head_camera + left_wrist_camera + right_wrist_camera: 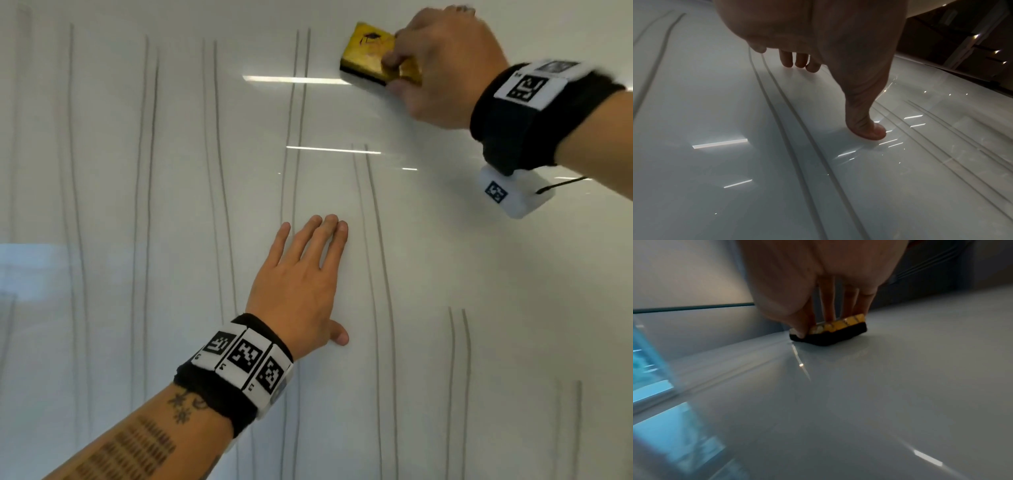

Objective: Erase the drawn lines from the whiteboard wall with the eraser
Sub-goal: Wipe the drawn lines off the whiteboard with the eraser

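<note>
Right hand (442, 65) grips the eraser (373, 51), fingers curled over its yellow top, black felt flat on the whiteboard (479, 274). Grey lines (301, 102) run just left of it and below it. Left hand (301, 284) lies flat on the board, fingers straight, holding nothing, between two line pairs.

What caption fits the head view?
Right hand presses eraser on whiteboard; left hand flat among remaining lines.

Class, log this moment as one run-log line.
right hand: grips eraser on whiteboard | left hand: flat on board | lines: many remain
</note>
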The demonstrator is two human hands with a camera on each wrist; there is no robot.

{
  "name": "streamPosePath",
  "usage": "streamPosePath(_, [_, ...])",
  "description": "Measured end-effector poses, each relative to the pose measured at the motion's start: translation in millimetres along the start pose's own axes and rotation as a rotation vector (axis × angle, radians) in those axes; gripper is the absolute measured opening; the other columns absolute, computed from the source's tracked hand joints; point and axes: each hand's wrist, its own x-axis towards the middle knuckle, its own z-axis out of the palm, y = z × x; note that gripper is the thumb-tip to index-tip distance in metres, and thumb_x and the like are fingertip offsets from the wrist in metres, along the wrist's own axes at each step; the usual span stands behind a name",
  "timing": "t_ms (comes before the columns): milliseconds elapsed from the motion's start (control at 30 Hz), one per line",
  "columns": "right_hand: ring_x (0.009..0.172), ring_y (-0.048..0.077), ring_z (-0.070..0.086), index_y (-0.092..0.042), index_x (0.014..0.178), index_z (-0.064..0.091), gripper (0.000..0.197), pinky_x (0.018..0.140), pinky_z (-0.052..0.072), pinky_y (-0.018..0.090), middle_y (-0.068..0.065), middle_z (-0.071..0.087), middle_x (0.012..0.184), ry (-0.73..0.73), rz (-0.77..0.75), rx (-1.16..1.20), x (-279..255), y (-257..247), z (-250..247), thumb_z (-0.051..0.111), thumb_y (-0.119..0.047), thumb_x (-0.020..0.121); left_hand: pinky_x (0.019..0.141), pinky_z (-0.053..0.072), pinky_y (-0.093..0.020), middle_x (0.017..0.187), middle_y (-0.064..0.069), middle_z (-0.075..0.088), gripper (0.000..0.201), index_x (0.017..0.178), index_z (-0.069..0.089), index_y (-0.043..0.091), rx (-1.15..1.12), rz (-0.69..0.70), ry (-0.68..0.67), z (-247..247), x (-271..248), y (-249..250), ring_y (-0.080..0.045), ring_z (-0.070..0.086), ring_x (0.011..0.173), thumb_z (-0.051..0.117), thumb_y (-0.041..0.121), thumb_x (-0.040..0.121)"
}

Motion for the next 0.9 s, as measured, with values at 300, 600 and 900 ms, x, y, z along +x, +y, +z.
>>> streamPosePath(300, [0.102, 0.042, 0.056, -0.019, 0.111, 0.068, 0.026, 0.082, 0.052, 0.048, 0.012, 0.06, 0.123, -0.113, -0.276, 0.046, -55, -16, 11, 0.064, -0.029, 0.088, 0.125, 0.001, -0.055, 0.17, -0.01, -0.001, 0.128, 0.157, 0.023, 0.007, -0.005, 0.075, 0.09, 5, -16, -6, -0.028, -0.008, 0.157, 0.064, 0.087, 0.065])
streamPosePath(600, [0.083, 0.038, 0.058, -0.019, 0.098, 0.069, 0.017, 0.068, 0.051, 0.042, 0.01, 0.063, 0.11, -0.215, -0.422, 0.159, -145, -85, 31, 0.065, -0.021, 0.081, 0.125, 0.005, -0.051, 0.163, -0.004, 0.021, 0.141, 0.156, 0.021, 0.011, -0.232, -0.142, 0.171, 1, -51, -50, -0.024, 0.012, 0.155, 0.07, 0.09, 0.05])
streamPosePath(900, [0.087, 0.042, 0.058, -0.016, 0.103, 0.071, 0.021, 0.08, 0.048, 0.044, 0.013, 0.065, 0.117, 0.066, -0.06, 0.155, -130, -40, 26, 0.071, -0.023, 0.083, 0.124, 0.006, -0.053, 0.162, -0.01, 0.018, 0.159, 0.159, 0.013, 0.011, -0.143, -0.196, 0.043, 13, -71, -101, -0.029, 0.017, 0.152, 0.073, 0.092, 0.035])
